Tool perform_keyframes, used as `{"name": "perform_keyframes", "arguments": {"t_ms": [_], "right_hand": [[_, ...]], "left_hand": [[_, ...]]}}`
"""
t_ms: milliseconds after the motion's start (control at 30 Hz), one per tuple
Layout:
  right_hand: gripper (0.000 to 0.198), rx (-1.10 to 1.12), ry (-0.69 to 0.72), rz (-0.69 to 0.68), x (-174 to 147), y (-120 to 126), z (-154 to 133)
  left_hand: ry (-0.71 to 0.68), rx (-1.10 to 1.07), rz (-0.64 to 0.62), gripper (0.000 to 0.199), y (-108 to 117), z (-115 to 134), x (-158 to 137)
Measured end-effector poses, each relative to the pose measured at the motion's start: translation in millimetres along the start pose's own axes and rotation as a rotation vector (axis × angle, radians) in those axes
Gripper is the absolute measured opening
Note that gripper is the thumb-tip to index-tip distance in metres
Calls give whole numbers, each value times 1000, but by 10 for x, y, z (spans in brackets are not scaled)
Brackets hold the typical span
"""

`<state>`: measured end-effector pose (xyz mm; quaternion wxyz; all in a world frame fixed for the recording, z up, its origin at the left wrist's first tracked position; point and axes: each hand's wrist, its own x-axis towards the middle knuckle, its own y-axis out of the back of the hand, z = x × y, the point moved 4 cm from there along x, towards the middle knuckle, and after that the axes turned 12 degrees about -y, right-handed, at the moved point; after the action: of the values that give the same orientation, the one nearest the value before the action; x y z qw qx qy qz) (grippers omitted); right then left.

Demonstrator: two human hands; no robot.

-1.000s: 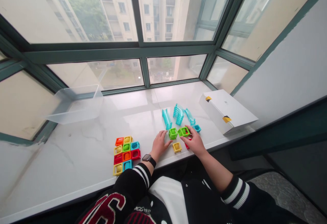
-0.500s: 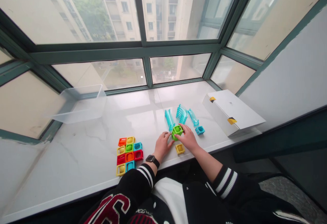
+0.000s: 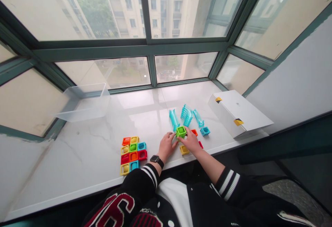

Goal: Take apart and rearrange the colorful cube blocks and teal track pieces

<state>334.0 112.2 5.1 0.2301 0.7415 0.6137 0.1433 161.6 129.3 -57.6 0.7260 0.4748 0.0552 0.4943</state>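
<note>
A green cube-shaped toy block (image 3: 181, 131) with an open face is between my two hands. My right hand (image 3: 191, 141) grips it from the right, fingers curled round its far side. On its left, my left hand (image 3: 166, 146) has its thumb and fingers closed in against the block. Just below lies a yellow block (image 3: 184, 150). An orange block (image 3: 194, 132) and a red block (image 3: 200, 144) are partly hidden by my right hand. Beyond the hands lie clear teal track pieces: a straight chute (image 3: 174, 120), a curved chute (image 3: 186, 115) and a narrower one (image 3: 198, 118).
A blue block (image 3: 205, 131) sits right of the hands. Several coloured blocks (image 3: 133, 156) stand grouped in rows at left. A clear plastic bin (image 3: 88, 113) is at the back left, a white box (image 3: 238, 113) at the right. Windows enclose the white counter (image 3: 85, 171).
The green block has turned a little in my hands, its open face now more upward. Orange and red blocks now show beside my right hand. The view has shifted slightly.
</note>
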Motion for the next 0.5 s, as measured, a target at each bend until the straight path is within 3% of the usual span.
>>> {"name": "perform_keyframes", "arguments": {"t_ms": [200, 500], "right_hand": [[60, -95, 26, 36, 73, -62, 66], [41, -134, 20, 60, 68, -137, 113]], "left_hand": [[-6, 21, 1, 42, 17, 21, 5], [-3, 39, -3, 41, 20, 31, 8]]}}
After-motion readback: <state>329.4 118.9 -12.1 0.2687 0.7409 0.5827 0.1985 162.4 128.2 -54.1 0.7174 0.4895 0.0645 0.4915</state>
